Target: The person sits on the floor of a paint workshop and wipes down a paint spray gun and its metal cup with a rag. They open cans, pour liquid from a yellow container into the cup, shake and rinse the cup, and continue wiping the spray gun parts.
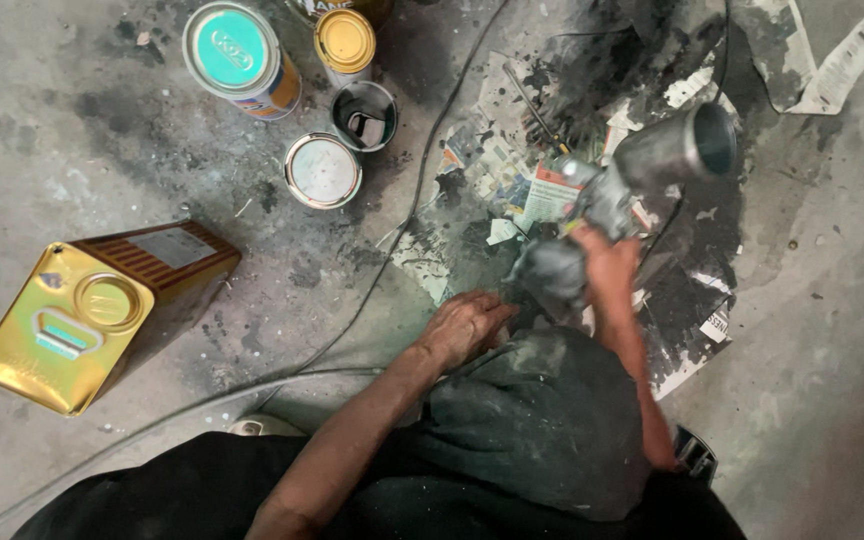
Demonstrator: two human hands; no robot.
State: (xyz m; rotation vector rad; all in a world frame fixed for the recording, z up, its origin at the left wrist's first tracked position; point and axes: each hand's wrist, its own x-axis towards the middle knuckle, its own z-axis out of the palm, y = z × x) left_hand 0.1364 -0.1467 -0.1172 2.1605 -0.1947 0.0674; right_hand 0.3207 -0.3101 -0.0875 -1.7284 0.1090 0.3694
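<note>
Grey metal spray gun sits right of centre in the frame, its cup mouth tilted toward the upper right, long axis running lower left to upper right. Right hand is wrapped around the gun's handle from below, fingers closed on it. Left hand rests lower, near centre, fingers curled against a paint-stained dark cloth over the knee; whether it pinches the cloth I cannot tell. Paint cans stand upper left; a gold rectangular tin lies at left, well apart.
</note>
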